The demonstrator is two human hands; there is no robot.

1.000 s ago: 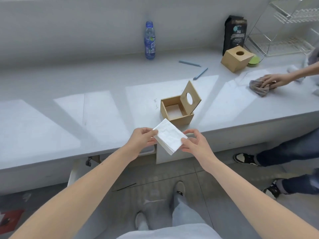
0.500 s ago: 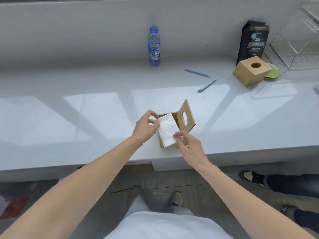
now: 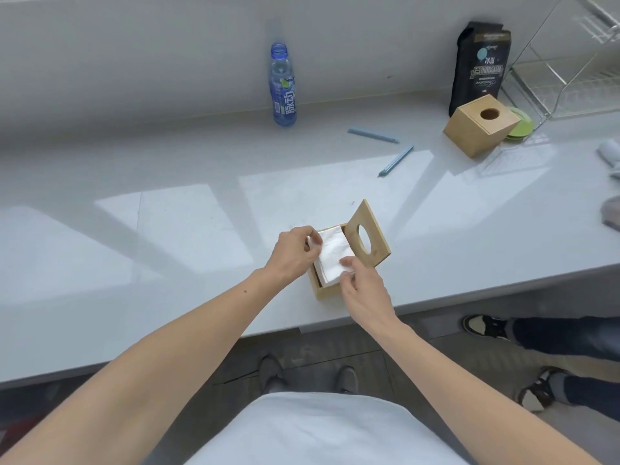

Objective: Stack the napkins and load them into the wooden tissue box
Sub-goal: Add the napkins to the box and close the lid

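A white stack of napkins (image 3: 335,258) lies tilted in the mouth of the open wooden tissue box (image 3: 327,292), near the counter's front edge. The box's lid (image 3: 367,241), with an oval hole, leans upright against its right side. My left hand (image 3: 293,255) pinches the stack's far left corner. My right hand (image 3: 364,290) pinches its near right corner. The box's inside is hidden under the napkins.
A second, closed wooden tissue box (image 3: 479,129) stands at the back right, before a black bag (image 3: 479,65) and a green plate (image 3: 520,124). A blue bottle (image 3: 283,88) and two blue sticks (image 3: 396,161) lie farther back. Another person's legs (image 3: 550,333) stand at the right.
Both hands carried the napkin stack forward from over the counter's edge onto the open box and lowered it into the opening. The other person's hand has left the view.
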